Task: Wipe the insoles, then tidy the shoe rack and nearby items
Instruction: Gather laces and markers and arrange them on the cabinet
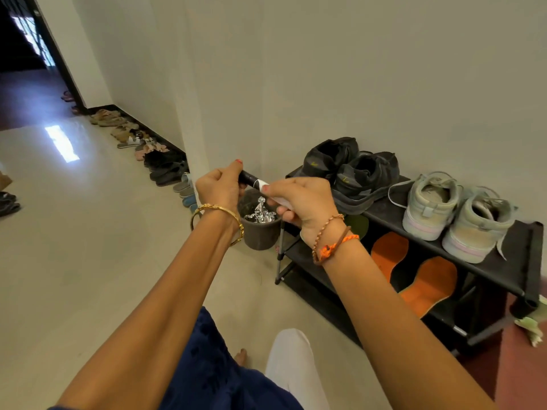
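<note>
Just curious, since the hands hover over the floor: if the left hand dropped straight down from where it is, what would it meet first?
Probably the dark bin holding crumpled foil, just below the left hand. Depth is unclear, so it might miss the rim and reach the floor.

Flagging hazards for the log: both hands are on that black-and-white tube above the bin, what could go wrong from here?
1. The tube is held by the left hand and right hand directly over the bin; a slip likely drops it among the foil.
2. The grey sneakers sit near the shoe rack edge, laces dangling; a bump might dislodge them.
</note>
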